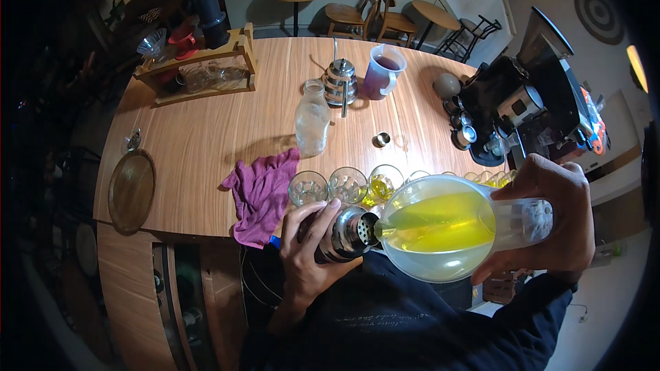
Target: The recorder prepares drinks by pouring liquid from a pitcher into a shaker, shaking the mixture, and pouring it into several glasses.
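Two hands (307, 261) (565, 233) — one shaker (338, 237), one tilted pitcher (440, 227)

Room runs between bottle (311, 127) and rack (206, 95), while glasses (347, 184) bar the front, apparently behind the jug (440, 266) too.

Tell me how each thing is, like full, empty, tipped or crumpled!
Clear pitcher: tilted, with yellow liquid, held by the right hand.
Metal shaker: tilted, strainer top on, held by the left hand.
Two leftmost glasses: look empty.
Third glass from left: some yellow liquid inside.
Jug: upright, partly filled, purplish liquid.
Bottle: upright, uncapped.
Kettle: upright, lid on.
Cloth: crumpled.
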Motion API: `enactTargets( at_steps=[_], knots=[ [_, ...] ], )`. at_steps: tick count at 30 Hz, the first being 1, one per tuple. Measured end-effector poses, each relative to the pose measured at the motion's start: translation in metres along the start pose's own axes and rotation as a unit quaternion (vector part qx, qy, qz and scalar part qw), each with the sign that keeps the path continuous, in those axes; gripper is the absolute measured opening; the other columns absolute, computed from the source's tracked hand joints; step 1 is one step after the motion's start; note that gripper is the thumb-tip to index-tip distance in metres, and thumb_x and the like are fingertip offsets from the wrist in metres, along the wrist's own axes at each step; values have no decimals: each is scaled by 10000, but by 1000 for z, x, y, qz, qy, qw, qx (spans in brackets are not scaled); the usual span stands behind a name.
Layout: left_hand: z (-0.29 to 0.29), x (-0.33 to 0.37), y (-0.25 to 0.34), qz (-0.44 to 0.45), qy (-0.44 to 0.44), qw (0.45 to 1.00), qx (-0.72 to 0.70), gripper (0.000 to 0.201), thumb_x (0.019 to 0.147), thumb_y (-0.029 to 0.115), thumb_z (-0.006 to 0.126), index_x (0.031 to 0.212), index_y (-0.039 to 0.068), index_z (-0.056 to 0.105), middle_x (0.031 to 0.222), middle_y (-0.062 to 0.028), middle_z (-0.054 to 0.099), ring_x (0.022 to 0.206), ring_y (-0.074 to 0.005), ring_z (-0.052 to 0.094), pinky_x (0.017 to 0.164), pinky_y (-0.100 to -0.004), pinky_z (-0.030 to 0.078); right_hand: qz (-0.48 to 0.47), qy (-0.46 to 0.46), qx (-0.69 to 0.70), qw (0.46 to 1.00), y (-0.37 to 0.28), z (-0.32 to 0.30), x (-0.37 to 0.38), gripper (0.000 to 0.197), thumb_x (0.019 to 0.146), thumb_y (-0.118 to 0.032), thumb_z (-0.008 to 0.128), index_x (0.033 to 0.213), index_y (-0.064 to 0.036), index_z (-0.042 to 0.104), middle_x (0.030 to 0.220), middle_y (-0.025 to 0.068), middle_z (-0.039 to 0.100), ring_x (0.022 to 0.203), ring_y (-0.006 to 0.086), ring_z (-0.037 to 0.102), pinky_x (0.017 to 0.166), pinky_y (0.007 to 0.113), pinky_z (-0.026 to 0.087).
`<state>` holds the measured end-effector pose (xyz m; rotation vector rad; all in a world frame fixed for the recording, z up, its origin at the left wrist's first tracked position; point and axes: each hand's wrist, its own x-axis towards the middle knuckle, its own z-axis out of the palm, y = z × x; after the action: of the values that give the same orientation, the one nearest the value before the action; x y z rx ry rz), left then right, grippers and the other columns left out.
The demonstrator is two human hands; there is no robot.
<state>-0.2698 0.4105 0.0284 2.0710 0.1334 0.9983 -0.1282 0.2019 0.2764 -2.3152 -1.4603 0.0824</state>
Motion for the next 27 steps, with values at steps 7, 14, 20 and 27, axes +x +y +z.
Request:
enactTargets(
  at_steps=[7,14,20,27],
  knots=[
    [0,-4,-4,-7,18,1000,6,885,475,172,953,1296,48,646,1182,-159,604,1044,-319,635,910,-428,540,-22,-21,13,999,7,6,10,773,418,-479,1030,961,-42,695,884,76,741,810,195,767,763,319,621],
    [5,0,-1,-8,14,1000,-2,876,483,172,953,1290,44,636,1164,-164,620,1051,-327,631,911,-437,539,-37,-20,25,999,10,3,12,714,465,-419,1033,965,-39,693,915,92,750,823,213,773,772,339,627],
    [3,3,3,-18,11,1000,0,872,489,179,960,1286,38,634,1165,-177,625,1037,-332,641,906,-432,546,-6,-25,27,999,4,1,14,709,466,-407,1034,962,-36,690,923,97,751,834,216,773,795,353,628],
    [4,-5,-4,-33,35,999,11,854,485,182,961,1263,31,644,1147,-174,638,1031,-326,644,907,-431,544,-97,-35,55,993,22,13,28,720,482,-414,1028,993,-35,690,918,98,753,852,219,776,777,352,632]
  ],
)
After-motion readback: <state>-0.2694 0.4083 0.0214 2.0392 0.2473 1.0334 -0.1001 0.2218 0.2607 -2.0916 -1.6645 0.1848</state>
